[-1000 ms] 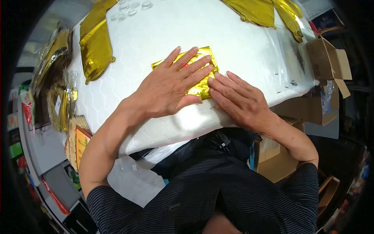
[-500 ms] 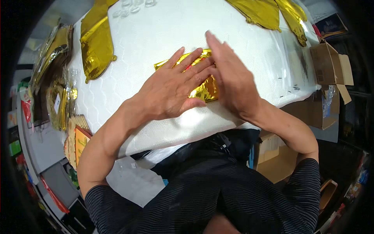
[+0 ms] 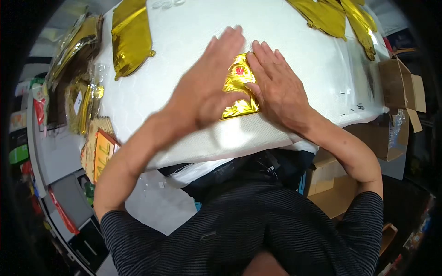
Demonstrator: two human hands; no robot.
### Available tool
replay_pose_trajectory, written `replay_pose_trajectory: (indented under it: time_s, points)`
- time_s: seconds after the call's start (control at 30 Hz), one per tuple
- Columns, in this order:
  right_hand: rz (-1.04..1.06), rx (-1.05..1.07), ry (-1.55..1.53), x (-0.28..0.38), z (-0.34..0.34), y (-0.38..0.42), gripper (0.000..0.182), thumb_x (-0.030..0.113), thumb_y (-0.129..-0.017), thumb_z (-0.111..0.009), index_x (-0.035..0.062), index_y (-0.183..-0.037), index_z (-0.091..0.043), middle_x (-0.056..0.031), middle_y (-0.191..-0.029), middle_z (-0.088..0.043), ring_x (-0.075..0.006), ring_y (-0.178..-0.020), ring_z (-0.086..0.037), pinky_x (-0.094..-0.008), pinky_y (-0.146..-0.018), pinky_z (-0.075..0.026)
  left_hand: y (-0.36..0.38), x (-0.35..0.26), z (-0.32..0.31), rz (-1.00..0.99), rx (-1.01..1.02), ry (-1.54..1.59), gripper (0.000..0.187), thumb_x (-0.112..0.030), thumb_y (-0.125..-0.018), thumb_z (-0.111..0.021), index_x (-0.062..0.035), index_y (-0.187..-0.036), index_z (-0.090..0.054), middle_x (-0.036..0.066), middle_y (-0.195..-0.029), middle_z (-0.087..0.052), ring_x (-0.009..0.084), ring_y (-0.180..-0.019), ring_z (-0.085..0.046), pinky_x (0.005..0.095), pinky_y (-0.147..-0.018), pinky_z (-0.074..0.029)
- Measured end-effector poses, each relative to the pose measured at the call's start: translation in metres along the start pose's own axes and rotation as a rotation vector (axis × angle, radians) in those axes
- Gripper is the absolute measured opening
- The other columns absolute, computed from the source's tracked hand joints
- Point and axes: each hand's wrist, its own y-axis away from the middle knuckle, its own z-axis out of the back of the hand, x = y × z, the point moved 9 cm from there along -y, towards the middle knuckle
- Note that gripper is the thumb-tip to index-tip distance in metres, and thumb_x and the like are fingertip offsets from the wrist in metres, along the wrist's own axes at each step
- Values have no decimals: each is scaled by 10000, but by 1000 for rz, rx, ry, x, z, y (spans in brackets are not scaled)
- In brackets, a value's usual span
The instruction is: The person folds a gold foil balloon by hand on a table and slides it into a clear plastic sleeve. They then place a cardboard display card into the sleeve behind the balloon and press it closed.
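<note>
A folded gold foil piece [image 3: 238, 92] with a red mark lies on the white padded table top [image 3: 184, 37]. My right hand [image 3: 276, 89] presses flat on its right side, fingers spread and pointing away from me. My left hand [image 3: 209, 80] is blurred and lies flat over the foil's left part, fingers straight and together. Both hands hide much of the foil; only a strip between them shows.
Flat gold foil shapes lie at the table's far left [image 3: 132, 37] and far right [image 3: 334, 16]. Bags of gold items [image 3: 80, 92] and orange cards [image 3: 102, 152] sit left of the table. Open cardboard boxes [image 3: 400, 85] stand on the right.
My right hand came down flat onto the foil's right side. My left hand slid away from me and to the right across the foil. The view shifted slightly.
</note>
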Motion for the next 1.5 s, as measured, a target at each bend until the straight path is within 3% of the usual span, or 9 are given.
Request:
replay_pose_trajectory:
  time_s: [0.1, 0.13, 0.3, 0.73, 0.83, 0.9, 1.33, 1.4, 1.5]
  points:
    - [20, 7, -74, -3, -1, 4, 595, 209, -963, -622, -94, -1452, -472, -316, -1560, -399, -425, -1483, -373, -500, -1245, -262, 29, -68, -33, -84, 98, -52, 982, -476, -839, -752, 74, -1537, -335, 300, -1601, -341, 420, -1513, -324, 517, -1240, -278]
    - [39, 2, -86, -1, -2, 3, 595, 209, -963, -622, -94, -1452, -472, -316, -1560, -399, -425, -1483, -373, -500, -1245, -262, 34, -82, -45, -46, 174, -125, 1113, -440, -684, -847, 123, -1500, -344, 321, -1604, -305, 490, -1502, -299, 563, -1223, -280]
    - [-17, 29, 8, -3, -11, 2, 580, 268, -1005, -582, -79, -1458, -477, -292, -1566, -409, -412, -1492, -363, -500, -1245, -256, 52, -62, -55, 123, 186, -392, 1072, -648, -834, -640, 177, -1464, -372, 347, -1581, -321, 477, -1506, -275, 534, -1252, -210]
    - [-49, 32, 33, -3, -8, 0, 550, 223, -1001, -626, -51, -1458, -488, -237, -1589, -404, -385, -1485, -382, -481, -1236, -295, 61, -65, -43, 104, 191, -401, 1014, -598, -849, -676, 193, -1427, -412, 373, -1537, -365, 484, -1486, -315, 531, -1247, -223]
    - [-53, 49, 50, -3, -11, 0, 565, 219, -998, -627, -53, -1467, -470, -237, -1598, -385, -384, -1495, -362, -478, -1240, -287, 52, -57, -29, 98, 131, -364, 781, -451, -905, -691, 159, -1361, -516, 352, -1478, -464, 472, -1451, -390, 529, -1239, -251]
    - [-57, 55, 55, -4, -11, 0, 570, 213, -996, -628, -52, -1473, -462, -237, -1602, -377, -381, -1500, -352, -474, -1244, -281, 37, -45, -9, 34, -52, -370, 613, -155, -835, -798, 44, -1369, -573, 239, -1458, -550, 405, -1412, -481, 555, -1218, -317]
    - [-70, 63, 16, -9, -7, 2, 528, 174, -1018, -557, -44, -1487, -450, -234, -1586, -405, -371, -1502, -354, -467, -1258, -247, 28, -2, -13, -101, 179, -143, 441, -279, -897, -741, -113, -1302, -689, 86, -1488, -569, 306, -1446, -461, 520, -1254, -295]
    - [-231, -51, -451, -33, 7, 3, 474, 122, -998, -584, 7, -1455, -522, -218, -1531, -489, -372, -1462, -427, -461, -1232, -316, 28, -2, -12, -102, 181, -134, 439, -285, -902, -736, -107, -1300, -688, 91, -1487, -569, 311, -1446, -460, 521, -1255, -294]
    - [-104, -203, -272, -32, 51, 4, 415, 25, -950, -621, 40, -1365, -616, -187, -1447, -586, -363, -1387, -529, -473, -1178, -410, 28, -3, -11, -90, 184, -124, 440, -296, -905, -732, -96, -1294, -688, 100, -1485, -570, 318, -1448, -456, 522, -1255, -294]
